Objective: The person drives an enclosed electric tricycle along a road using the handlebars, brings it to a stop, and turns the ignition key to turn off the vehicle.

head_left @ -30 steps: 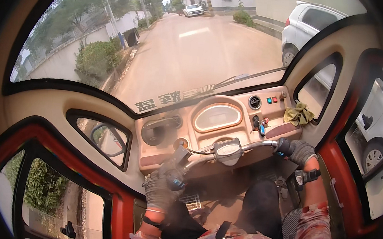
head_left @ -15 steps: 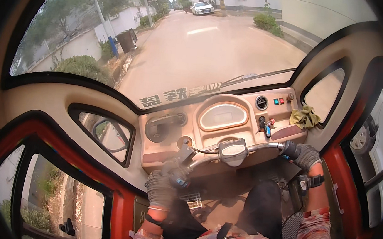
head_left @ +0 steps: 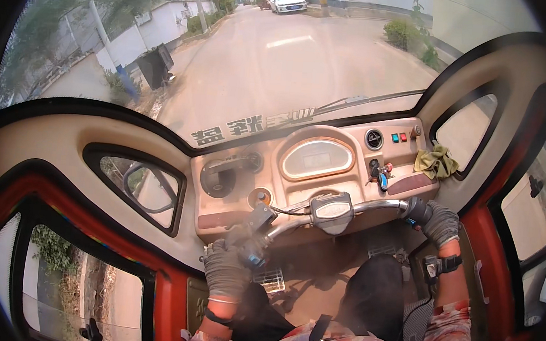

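Seen from the handlebar (head_left: 332, 213), just below the dashboard (head_left: 357, 189), a white car (head_left: 288, 3) stands between eleven and twelve o'clock, a dark bin (head_left: 157, 67) at ten, contents hidden, a cloth (head_left: 437, 162) at two. Left hand (head_left: 226, 272), at eight, and right hand (head_left: 440, 224), at three, curl around its grips (head_left: 417, 211).

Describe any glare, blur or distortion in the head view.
Head view: a pale glare streak over the road; smudgy haze near the left hand on the handlebar; same view, toward the edge, fisheye bend in the red door frame.
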